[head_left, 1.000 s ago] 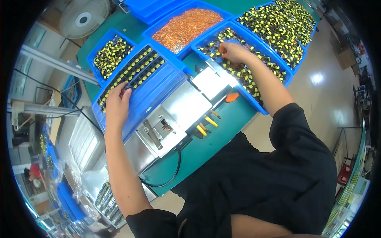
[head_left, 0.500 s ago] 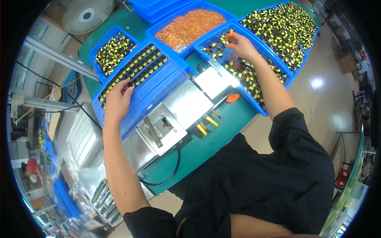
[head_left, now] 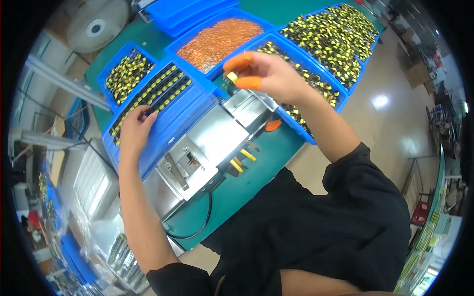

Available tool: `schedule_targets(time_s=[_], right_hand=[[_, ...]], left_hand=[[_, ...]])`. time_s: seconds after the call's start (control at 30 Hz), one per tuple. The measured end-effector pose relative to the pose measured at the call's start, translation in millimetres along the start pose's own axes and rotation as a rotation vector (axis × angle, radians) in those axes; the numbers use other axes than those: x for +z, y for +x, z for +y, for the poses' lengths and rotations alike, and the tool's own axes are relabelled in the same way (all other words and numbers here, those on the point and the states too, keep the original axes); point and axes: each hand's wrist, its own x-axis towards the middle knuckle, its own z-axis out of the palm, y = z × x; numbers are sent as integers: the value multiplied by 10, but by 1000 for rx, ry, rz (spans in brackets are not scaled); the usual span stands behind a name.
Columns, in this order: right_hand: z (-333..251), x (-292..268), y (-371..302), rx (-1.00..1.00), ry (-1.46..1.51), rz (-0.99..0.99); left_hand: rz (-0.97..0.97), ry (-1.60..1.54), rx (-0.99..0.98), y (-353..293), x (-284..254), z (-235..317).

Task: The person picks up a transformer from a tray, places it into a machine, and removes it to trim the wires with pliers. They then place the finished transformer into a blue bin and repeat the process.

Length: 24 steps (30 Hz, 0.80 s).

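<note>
A: Quick, what's the R hand (head_left: 281, 78) got?
B: 1 small yellow/blk part (head_left: 232, 77), pinched btwn thumb & index tips, so nearly closed. Orange covers (head_left: 239, 61) on those 2 digits.
A: Part's where, exactly?
B: Up in the air; seen from here, over the gap btwn the steel machine's (head_left: 217, 135) far end & the copper bin (head_left: 173, 50).
A: & the L hand (head_left: 133, 130)?
B: Half-curled, thumb nr index, tips at the blk strips (head_left: 165, 93) w/ yellow bits, along the far side of the blue tray (head_left: 187, 112). Can't tell if it grips anything; tips partly hidden.
A: Rest?
B: Parts bin (head_left: 343, 102) sits partly under the R forearm, w/ more yellow/blk pcs. Copper bin's just L of it, heaped w/ copper bits (head_left: 219, 42). Pliers (head_left: 249, 155) w/ yellow handles + orange pc (head_left: 273, 125) beside the machine, on the green worktop (head_left: 232, 193). Blk cable (head_left: 210, 207) loops nr the edge.
</note>
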Motion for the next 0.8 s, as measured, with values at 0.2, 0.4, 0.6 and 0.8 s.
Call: schedule_targets(time_s=[0.2,0.4,0.6,0.8], right_hand=[[38,638,-46,-169,-391,-255],[363,1098,-85,-386,-694,-358],[436,1249,-14,-403,-969,-453],[551,1430,-29,-461,-764,-449]], left_hand=[[217,44,23,-402,-172,275],[371,69,60,-1320,-20,288],[402,136,18,-1766,145,236],[420,255,127,-1758,165,222]])
